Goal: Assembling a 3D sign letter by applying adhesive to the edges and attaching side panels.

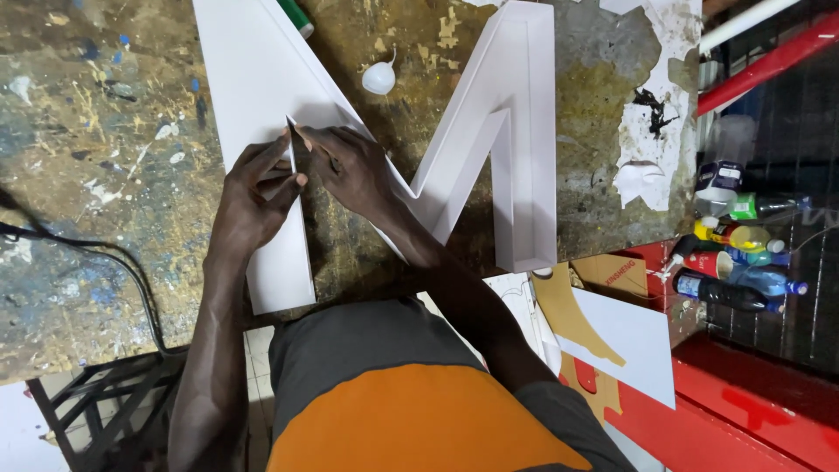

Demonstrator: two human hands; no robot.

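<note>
1. Closest to the camera, the person's orange and grey shirt (419, 411) fills the lower middle of the view, just below the near end of the big white letter-shaped channel form made of thin plastic sheet (262, 79).
2. Next, the left hand (253, 197) lies on the left leg of that white form, its grip closed: thumb and fingers pinch a thin white strip edge (292, 153) that stands upright along the leg's inner side.
3. Just right of it, the right hand (350, 162) rests against the same leg where it meets the form's diagonal, fingertips pressed to the top of the strip; its grip is mostly closed, and whether it holds a small tool I cannot tell.
4. Both hands touch the strip and nearly touch each other.
5. The white form lies flat on the paint-spattered, worn tabletop (96, 131), with its raised side walls showing best on its right leg (524, 131).
6. Left of the form, a black cable (131, 280) trails across the tabletop to its near edge.
7. Right of the form, off the tabletop, stand several plastic bottles (738, 262), with brown cardboard and a white sheet (625, 336) just nearer.
8. Farther off, between the form's two legs, a small white blob-shaped piece (378, 79) sits on the tabletop.
9. Beyond that, a green cylinder end (297, 16) pokes in beside the form's left leg at the far edge.
</note>
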